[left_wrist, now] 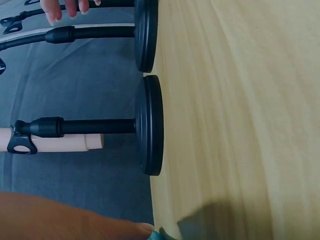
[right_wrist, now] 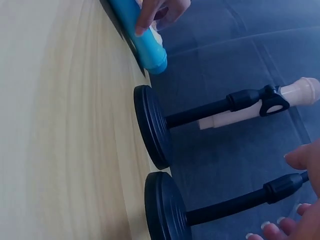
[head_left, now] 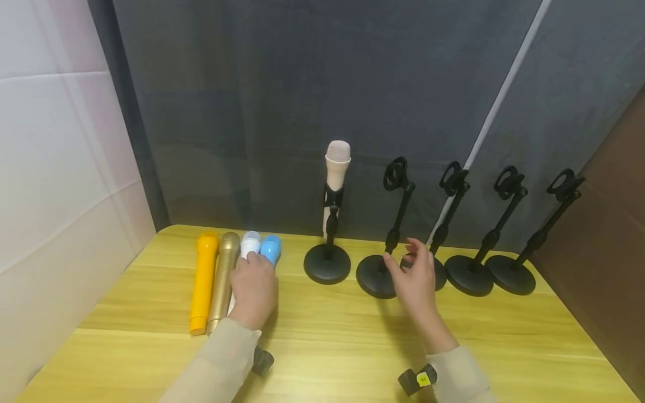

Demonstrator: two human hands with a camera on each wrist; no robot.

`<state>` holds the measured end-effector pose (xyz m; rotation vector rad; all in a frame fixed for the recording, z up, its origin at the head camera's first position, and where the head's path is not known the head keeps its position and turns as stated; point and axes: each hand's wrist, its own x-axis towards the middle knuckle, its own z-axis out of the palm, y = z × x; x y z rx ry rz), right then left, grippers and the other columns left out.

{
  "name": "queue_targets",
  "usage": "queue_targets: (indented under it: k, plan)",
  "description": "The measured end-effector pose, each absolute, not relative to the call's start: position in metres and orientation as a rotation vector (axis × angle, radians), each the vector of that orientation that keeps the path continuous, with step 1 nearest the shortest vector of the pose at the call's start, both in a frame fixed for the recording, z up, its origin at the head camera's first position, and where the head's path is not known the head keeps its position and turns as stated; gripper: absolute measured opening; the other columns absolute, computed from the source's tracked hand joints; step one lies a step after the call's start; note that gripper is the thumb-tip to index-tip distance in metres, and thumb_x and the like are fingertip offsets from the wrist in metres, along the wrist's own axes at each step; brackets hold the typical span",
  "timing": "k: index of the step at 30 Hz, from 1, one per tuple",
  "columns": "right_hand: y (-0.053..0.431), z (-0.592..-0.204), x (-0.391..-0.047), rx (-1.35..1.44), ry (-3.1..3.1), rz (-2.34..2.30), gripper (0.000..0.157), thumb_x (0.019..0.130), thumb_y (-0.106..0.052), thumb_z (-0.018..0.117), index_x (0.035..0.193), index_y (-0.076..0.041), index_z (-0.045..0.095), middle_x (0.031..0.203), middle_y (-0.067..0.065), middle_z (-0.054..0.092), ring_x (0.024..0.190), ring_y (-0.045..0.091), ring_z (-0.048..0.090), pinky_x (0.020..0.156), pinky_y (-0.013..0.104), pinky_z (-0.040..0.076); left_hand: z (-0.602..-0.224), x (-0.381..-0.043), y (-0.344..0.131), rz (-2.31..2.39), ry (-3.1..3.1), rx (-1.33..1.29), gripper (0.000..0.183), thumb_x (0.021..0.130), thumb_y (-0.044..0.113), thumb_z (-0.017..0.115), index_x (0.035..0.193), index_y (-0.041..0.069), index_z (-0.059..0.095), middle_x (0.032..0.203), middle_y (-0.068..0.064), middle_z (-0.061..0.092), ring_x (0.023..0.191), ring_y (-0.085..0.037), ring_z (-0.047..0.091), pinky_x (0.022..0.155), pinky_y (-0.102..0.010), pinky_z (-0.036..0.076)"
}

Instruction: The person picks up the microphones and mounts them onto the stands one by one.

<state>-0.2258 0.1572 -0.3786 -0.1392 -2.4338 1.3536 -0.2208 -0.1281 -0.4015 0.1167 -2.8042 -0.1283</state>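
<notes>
In the head view my left hand (head_left: 254, 288) is over the row of microphones. In the right wrist view its thumb lies against the near side of a blue microphone (right_wrist: 147, 50), and the other fingers curl over the top. A white microphone (head_left: 250, 242) lies right beside the blue one, its body mostly hidden by the hand. My right hand (head_left: 417, 280) hovers with thumb and fingers spread, holding nothing, by the post of an empty black stand (head_left: 375, 278). A pale pink microphone (head_left: 337, 168) stands upright in the clip of the leftmost stand (head_left: 327, 265).
A yellow microphone (head_left: 203, 285) and a gold microphone (head_left: 224, 280) lie at the left of the row. Farther right are more black stands (head_left: 470, 275) with bare clips, set close together. A dark curtain (head_left: 262, 112) hangs behind the wooden table (head_left: 322, 347).
</notes>
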Motion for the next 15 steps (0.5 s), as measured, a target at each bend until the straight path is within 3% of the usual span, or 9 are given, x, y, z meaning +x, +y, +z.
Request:
queue_targets:
  k: [7,15]
  plan:
    - [0.161,-0.377,-0.237,-0.119,-2.488,1.345,0.072,0.095,-0.036,0.069,0.153,-0.011,0.033,0.151,0.015,0.040,0.134,0.035,0.047,0.111,0.050,0.046,-0.400,-0.225,-0.122,-0.117,-2.776,0.140,0.013,0.087,0.000,0.062,0.092,-0.013,0.063,0.080,-0.019,0.055,0.074,-0.034,0.059,0.057,-0.044,0.054]
    - [0.160,-0.378,-0.251,-0.085,-2.513,1.359,0.076,0.097,-0.037,0.066,0.158,-0.014,0.027,0.153,0.015,0.041,0.139,0.034,0.045,0.114,0.052,0.043,-0.402,-0.230,-0.117,-0.114,-2.822,0.148,0.014,0.086,-0.002,0.061,0.094,-0.013,0.063,0.080,-0.019,0.056,0.074,-0.033,0.061,0.057,-0.044,0.055]
